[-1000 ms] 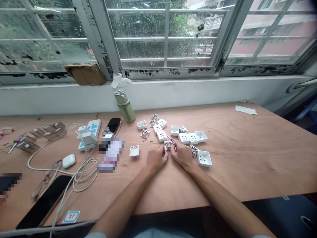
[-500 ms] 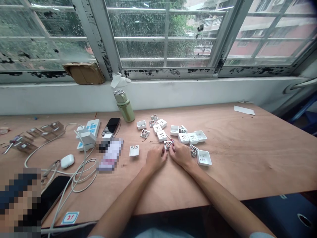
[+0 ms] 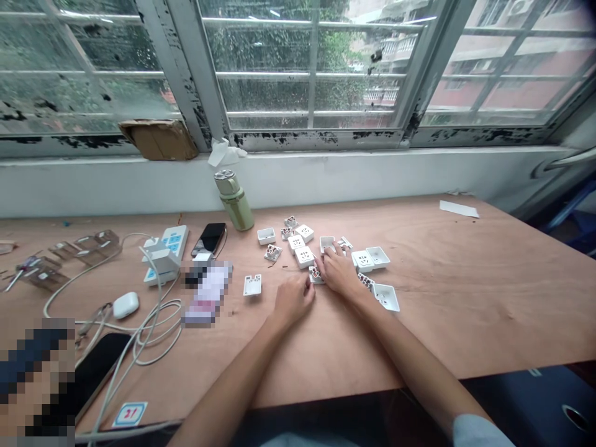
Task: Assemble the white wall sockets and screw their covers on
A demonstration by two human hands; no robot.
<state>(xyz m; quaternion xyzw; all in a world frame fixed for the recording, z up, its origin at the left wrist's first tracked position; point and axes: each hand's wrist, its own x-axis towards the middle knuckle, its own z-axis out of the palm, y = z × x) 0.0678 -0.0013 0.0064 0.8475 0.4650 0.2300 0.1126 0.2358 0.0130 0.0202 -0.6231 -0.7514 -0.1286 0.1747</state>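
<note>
My left hand [image 3: 294,298] rests on the table with curled fingers, its fingertips at the near left edge of a white socket insert [image 3: 316,274] with metal contacts showing. My right hand [image 3: 339,270] reaches past that insert, fingers stretched out and apart, over the near side of an open white socket housing [image 3: 326,242]. Whether its fingertips touch the housing I cannot tell. Just left of this hand sits a white socket [image 3: 305,256], face up. To its right lie another face-up socket [image 3: 362,261] and an open housing [image 3: 386,298], with an insert [image 3: 365,280] partly hidden by the forearm.
Farther back are more sockets [image 3: 304,233], an insert [image 3: 272,252] and an empty housing [image 3: 266,236]. A white cover [image 3: 252,285] lies left of my hands. A green flask [image 3: 236,202], power strip [image 3: 173,245], phone [image 3: 209,239] and loose cables [image 3: 158,316] occupy the left.
My right hand has left the socket insert and moved forward, its fingers opening out toward the white housing. The left hand has stayed by the insert.
</note>
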